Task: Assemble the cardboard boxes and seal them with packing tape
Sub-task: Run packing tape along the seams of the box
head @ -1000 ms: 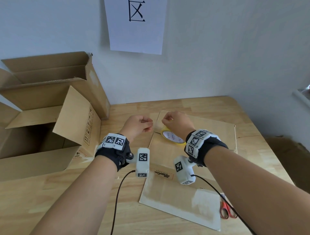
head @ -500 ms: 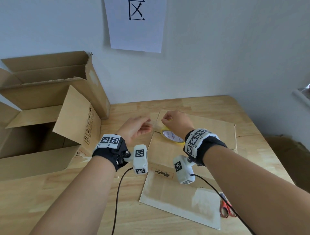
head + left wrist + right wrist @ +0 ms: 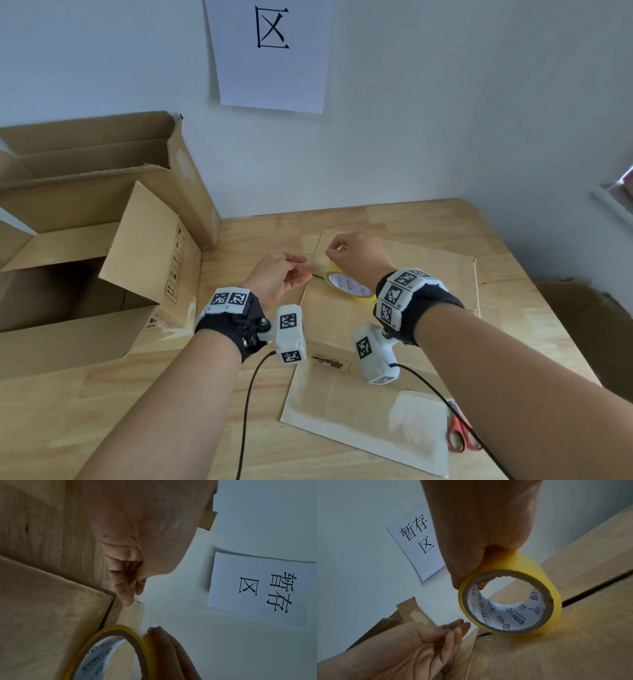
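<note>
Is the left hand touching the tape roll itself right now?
Apart. The right wrist view shows wall between the left hand fingertips and the tape roll; they pinch only the pulled-out strip.

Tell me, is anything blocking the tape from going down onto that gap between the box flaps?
Nothing visible does. The right hand holds the tape roll on the box top, right at the flap seam. The left hand pinches the clear tape end off the box's edge, clear of the seam.
</note>
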### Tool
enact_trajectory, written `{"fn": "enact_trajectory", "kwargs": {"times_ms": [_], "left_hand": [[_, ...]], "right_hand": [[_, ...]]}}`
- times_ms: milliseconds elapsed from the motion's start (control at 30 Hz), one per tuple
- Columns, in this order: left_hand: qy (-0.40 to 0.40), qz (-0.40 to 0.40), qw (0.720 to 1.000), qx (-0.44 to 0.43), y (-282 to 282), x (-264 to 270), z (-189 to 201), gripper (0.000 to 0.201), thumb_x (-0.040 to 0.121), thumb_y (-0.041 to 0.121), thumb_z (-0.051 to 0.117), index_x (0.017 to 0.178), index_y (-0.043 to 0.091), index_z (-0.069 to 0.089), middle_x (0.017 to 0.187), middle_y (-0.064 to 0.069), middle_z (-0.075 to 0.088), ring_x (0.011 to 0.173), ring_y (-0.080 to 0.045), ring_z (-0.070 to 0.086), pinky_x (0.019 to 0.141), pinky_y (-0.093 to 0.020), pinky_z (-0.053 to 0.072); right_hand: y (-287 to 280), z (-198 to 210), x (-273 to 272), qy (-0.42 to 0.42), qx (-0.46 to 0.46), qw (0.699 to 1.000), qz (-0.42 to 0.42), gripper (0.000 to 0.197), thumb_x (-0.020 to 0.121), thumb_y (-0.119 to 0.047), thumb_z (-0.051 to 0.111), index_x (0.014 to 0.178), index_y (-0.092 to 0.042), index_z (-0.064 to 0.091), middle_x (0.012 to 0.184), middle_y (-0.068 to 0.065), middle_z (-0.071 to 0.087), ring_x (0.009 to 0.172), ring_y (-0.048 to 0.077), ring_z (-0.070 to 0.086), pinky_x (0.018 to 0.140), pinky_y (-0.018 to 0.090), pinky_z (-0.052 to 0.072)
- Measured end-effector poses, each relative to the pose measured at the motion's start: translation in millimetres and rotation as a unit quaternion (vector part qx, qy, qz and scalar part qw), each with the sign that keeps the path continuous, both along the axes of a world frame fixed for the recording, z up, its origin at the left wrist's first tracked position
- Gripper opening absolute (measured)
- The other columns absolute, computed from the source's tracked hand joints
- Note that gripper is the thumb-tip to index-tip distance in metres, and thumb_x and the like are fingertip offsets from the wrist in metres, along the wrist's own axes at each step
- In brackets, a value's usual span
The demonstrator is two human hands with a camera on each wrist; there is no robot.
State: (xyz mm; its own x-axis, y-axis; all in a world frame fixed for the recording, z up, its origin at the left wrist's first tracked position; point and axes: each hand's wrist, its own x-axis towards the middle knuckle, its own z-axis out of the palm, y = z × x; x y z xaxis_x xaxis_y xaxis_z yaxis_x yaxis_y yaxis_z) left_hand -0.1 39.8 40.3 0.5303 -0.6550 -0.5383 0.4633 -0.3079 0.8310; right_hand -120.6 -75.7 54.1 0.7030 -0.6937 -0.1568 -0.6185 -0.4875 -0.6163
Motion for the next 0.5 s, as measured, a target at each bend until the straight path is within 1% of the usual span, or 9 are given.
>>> {"fn": "enact_trajectory", "kwargs": {"times_ms": [100,167,233,300,333,367,433,500], "left_hand": [[0.027,0.031,0.999,-0.019,1,6,2,0.027,0.094,-0.009,0.032,0.094,-0.005,0.058,0.087,-0.021,0.065,0.072,-0.020,0.064,0.056,-0.020,0.055],[0.022,0.029,0.999,-0.023,2,10,5,0.030,0.094,-0.001,0.030,0.095,-0.006,0.059,0.083,-0.021,0.067,0.071,-0.022,0.064,0.056,-0.021,0.055],[0.003,0.005,1.000,-0.012,1,12,10,0.041,0.099,0.016,0.027,0.094,-0.006,0.061,0.079,-0.019,0.066,0.070,-0.023,0.063,0.056,-0.022,0.055],[-0.023,-0.022,0.999,0.011,-3,14,12,0.055,0.101,0.037,0.026,0.092,-0.003,0.063,0.076,-0.016,0.066,0.066,-0.020,0.062,0.055,-0.022,0.054],[-0.037,-0.033,0.999,0.020,-6,14,13,0.055,0.101,0.042,0.030,0.091,-0.001,0.063,0.074,-0.014,0.066,0.063,-0.018,0.062,0.055,-0.022,0.053],[-0.058,-0.049,0.997,0.026,-7,14,13,0.049,0.099,0.043,0.038,0.091,0.002,0.063,0.073,-0.011,0.064,0.060,-0.015,0.060,0.055,-0.020,0.052],[-0.122,-0.096,0.987,0.039,-11,12,8,0.030,0.093,0.036,0.056,0.090,0.006,0.063,0.071,-0.005,0.060,0.057,-0.010,0.056,0.059,-0.019,0.049],[-0.188,-0.136,0.971,0.053,-12,12,2,0.020,0.085,0.029,0.069,0.086,0.010,0.067,0.066,0.000,0.056,0.058,-0.010,0.051,0.063,-0.020,0.046]], "right_hand": [[-1,1,-1,-0.006,0.006,1.000,-0.009,0.019,0.091,-0.033,0.053,0.098,-0.024,0.069,0.109,-0.001,0.066,0.092,0.015,0.062,0.074,0.028,0.051],[0,2,-1,-0.001,0.010,1.000,-0.009,0.020,0.091,-0.033,0.052,0.099,-0.024,0.069,0.108,-0.001,0.067,0.091,0.016,0.063,0.074,0.028,0.051],[0,3,0,0.004,0.013,1.000,-0.009,0.020,0.091,-0.033,0.052,0.099,-0.024,0.068,0.107,-0.002,0.066,0.092,0.016,0.063,0.073,0.027,0.050],[-1,5,1,0.009,0.015,1.000,-0.008,0.019,0.091,-0.033,0.052,0.098,-0.025,0.067,0.108,-0.001,0.065,0.093,0.016,0.062,0.071,0.026,0.047],[-1,6,1,0.009,0.015,1.000,-0.008,0.018,0.091,-0.033,0.052,0.098,-0.025,0.067,0.107,-0.001,0.065,0.093,0.016,0.061,0.071,0.026,0.046],[-2,7,1,0.008,0.015,1.000,-0.008,0.018,0.091,-0.033,0.052,0.098,-0.025,0.067,0.106,-0.001,0.065,0.092,0.016,0.061,0.070,0.026,0.046],[-1,7,0,0.009,0.017,1.000,-0.008,0.019,0.091,-0.032,0.052,0.098,-0.023,0.067,0.104,0.000,0.066,0.091,0.018,0.062,0.069,0.026,0.047],[-1,6,0,0.014,0.017,1.000,-0.007,0.019,0.091,-0.033,0.052,0.097,-0.024,0.068,0.104,0.001,0.065,0.089,0.018,0.063,0.069,0.027,0.048]]}}
